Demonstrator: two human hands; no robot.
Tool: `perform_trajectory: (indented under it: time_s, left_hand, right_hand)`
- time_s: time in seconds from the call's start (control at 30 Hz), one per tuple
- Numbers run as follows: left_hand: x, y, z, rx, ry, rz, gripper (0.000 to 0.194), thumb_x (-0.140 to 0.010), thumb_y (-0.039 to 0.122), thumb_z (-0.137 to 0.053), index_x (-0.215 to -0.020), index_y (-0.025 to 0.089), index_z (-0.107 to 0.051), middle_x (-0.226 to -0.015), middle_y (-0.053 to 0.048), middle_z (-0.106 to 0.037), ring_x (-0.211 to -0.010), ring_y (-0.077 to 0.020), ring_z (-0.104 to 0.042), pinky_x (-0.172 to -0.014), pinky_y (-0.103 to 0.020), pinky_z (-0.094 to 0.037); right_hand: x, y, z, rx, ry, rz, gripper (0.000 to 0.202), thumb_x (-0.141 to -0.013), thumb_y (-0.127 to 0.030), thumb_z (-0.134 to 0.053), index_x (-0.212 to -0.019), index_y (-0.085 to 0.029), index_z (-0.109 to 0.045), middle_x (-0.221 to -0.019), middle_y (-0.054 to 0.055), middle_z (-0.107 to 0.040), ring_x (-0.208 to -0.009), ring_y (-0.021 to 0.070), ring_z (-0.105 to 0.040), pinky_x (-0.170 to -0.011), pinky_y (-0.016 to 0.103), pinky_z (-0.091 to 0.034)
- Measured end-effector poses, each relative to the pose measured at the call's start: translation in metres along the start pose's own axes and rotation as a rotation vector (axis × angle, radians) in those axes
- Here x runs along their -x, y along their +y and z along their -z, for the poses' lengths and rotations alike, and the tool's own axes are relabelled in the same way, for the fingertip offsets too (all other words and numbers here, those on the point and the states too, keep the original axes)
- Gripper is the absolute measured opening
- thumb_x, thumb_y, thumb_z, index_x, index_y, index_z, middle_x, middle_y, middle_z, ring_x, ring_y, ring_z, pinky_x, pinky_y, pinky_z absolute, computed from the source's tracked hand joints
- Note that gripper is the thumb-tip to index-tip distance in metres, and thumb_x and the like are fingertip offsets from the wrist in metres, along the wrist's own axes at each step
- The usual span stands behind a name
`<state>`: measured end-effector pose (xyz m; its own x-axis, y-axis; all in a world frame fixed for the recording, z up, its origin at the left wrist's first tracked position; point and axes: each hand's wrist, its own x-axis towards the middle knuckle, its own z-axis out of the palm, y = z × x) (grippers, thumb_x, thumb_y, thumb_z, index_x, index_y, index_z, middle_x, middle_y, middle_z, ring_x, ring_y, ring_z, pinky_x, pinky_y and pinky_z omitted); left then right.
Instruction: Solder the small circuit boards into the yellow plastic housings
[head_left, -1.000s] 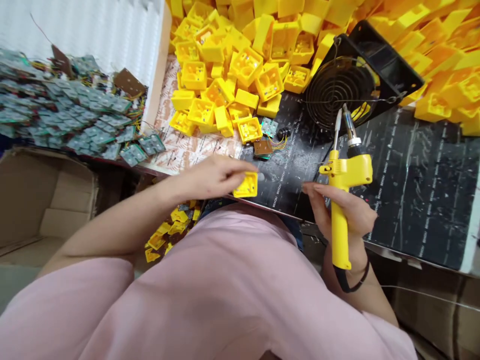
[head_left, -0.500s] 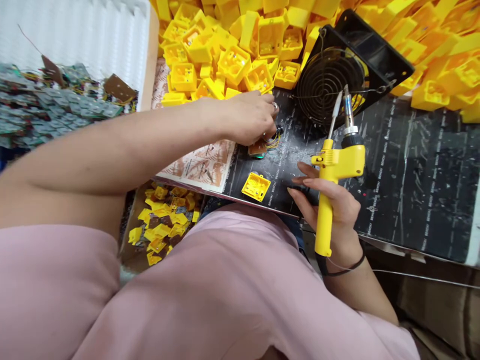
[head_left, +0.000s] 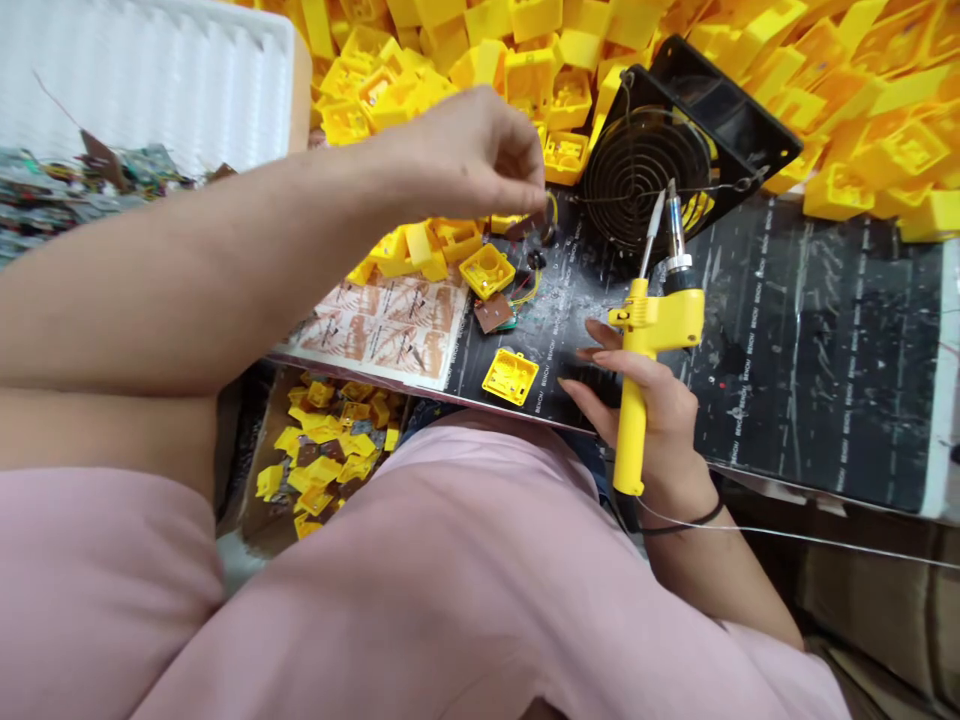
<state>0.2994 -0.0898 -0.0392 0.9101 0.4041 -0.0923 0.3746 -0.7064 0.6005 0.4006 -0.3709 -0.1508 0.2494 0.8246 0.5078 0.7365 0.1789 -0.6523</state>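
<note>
L hand (head_left: pixel 480 150): raised over bench, thumb + fingers pinched on a small brown bd (head_left: pixel 527 226) w/ wires, blurry.
R hand (head_left: pixel 652 400): gripping yellow soldering gun (head_left: pixel 632 430) by its handle, some fingers spread; tip end points at fan.
Yellow cover (head_left: pixel 510 376): open side up, near bench edge, betw. hands.
Yellow housing (head_left: pixel 487 271): farther back on bench (head_left: pixel 810 400), next to wired brown PCB (head_left: pixel 493 314).
Fan (head_left: pixel 637 185): blk, tilted, wire grille, in front of yellow housings pile (head_left: pixel 900 150).
Foam tray (head_left: pixel 150 60): white, far L, circuit bds (head_left: pixel 45 195) heaped by it.
Box (head_left: pixel 259 510): below bench edge, w/ yellow pcs.
</note>
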Motion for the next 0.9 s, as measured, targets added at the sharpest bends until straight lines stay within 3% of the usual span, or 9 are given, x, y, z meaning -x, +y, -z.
perform_trajectory:
  time_s: [0.13,0.2,0.27,0.4,0.47,0.53,0.7,0.8,0.9]
  left_hand:
    - [0.028,0.009,0.020,0.418,0.188,0.038,0.014,-0.074,0.031,-0.073,-0.075,0.022,-0.064,-0.082,-0.001,-0.072,-0.077,-0.0149,-0.066,-0.083,-0.041,-0.054]
    - [0.048,0.006,0.024,0.446,0.156,0.077,0.018,-0.072,0.037,-0.073,-0.075,0.022,-0.063,-0.074,0.000,-0.071,-0.071,-0.0155,-0.067,-0.078,-0.041,-0.055]
    - [0.069,-0.005,0.020,0.306,0.092,0.146,0.020,-0.073,0.041,-0.069,-0.075,0.022,-0.065,-0.066,0.000,-0.069,-0.063,-0.0148,-0.063,-0.070,-0.037,-0.052]
    - [0.109,-0.036,-0.009,-0.231,0.065,0.160,0.028,-0.082,0.040,-0.057,-0.089,0.021,-0.076,-0.067,-0.001,-0.071,-0.066,-0.0142,-0.059,-0.065,-0.029,-0.041]
    - [0.123,-0.048,-0.029,-0.307,0.107,0.105,0.035,-0.087,0.038,-0.054,-0.106,0.021,-0.077,-0.068,-0.001,-0.072,-0.066,-0.0155,-0.060,-0.063,-0.029,-0.039]
    - [0.129,-0.053,-0.045,-0.232,0.122,0.057,0.039,-0.091,0.037,-0.052,-0.117,0.021,-0.075,-0.072,-0.001,-0.074,-0.066,-0.0161,-0.064,-0.063,-0.028,-0.043]
    - [0.127,-0.058,-0.054,0.091,-0.113,0.030,0.035,-0.095,0.040,-0.050,-0.098,0.018,-0.077,-0.083,-0.002,-0.080,-0.072,-0.0143,-0.072,-0.065,-0.022,-0.050]
    - [0.128,-0.066,-0.043,0.215,-0.188,0.055,0.040,-0.095,0.031,-0.044,-0.109,0.020,-0.080,-0.101,-0.003,-0.084,-0.086,-0.0154,-0.078,-0.072,-0.022,-0.057]
    - [0.134,-0.071,-0.032,0.228,-0.254,-0.019,0.050,-0.086,0.022,-0.045,-0.123,0.025,-0.078,-0.118,-0.001,-0.082,-0.097,-0.0166,-0.080,-0.079,-0.022,-0.060]
  right_hand:
    - [-0.006,0.000,-0.005,0.020,-0.080,0.060,0.056,-0.087,-0.037,-0.087,-0.132,-0.031,-0.056,-0.130,0.009,-0.073,-0.113,0.0290,-0.075,-0.097,0.045,-0.064]
    - [-0.009,0.001,-0.007,0.043,-0.123,0.091,0.055,-0.087,-0.044,-0.086,-0.131,-0.029,-0.056,-0.124,0.010,-0.074,-0.113,0.0306,-0.074,-0.098,0.047,-0.063]
    - [-0.012,0.000,-0.011,0.052,-0.158,0.110,0.055,-0.088,-0.050,-0.084,-0.131,-0.028,-0.056,-0.124,0.010,-0.073,-0.111,0.0307,-0.074,-0.096,0.046,-0.062]
    - [-0.016,-0.003,-0.022,0.077,-0.202,0.170,0.051,-0.093,-0.050,-0.079,-0.131,-0.027,-0.054,-0.121,0.011,-0.073,-0.105,0.0292,-0.074,-0.088,0.041,-0.063]
    - [-0.019,-0.006,-0.029,0.103,-0.192,0.182,0.045,-0.095,-0.039,-0.077,-0.132,-0.027,-0.054,-0.117,0.009,-0.074,-0.103,0.0276,-0.075,-0.084,0.038,-0.062]
    - [-0.023,-0.008,-0.035,0.122,-0.190,0.181,0.042,-0.096,-0.032,-0.075,-0.132,-0.028,-0.054,-0.116,0.008,-0.075,-0.102,0.0263,-0.075,-0.084,0.037,-0.062]
    - [-0.029,-0.012,-0.039,0.134,-0.199,0.166,0.044,-0.097,-0.035,-0.073,-0.136,-0.028,-0.054,-0.118,0.007,-0.075,-0.099,0.0253,-0.075,-0.085,0.037,-0.062]
    - [-0.027,-0.013,-0.036,0.141,-0.166,0.148,0.047,-0.096,-0.036,-0.076,-0.136,-0.028,-0.053,-0.125,0.008,-0.074,-0.100,0.0249,-0.076,-0.088,0.037,-0.062]
    - [-0.024,-0.013,-0.034,0.142,-0.163,0.143,0.047,-0.096,-0.034,-0.077,-0.136,-0.028,-0.054,-0.123,0.007,-0.075,-0.097,0.0235,-0.076,-0.086,0.036,-0.063]
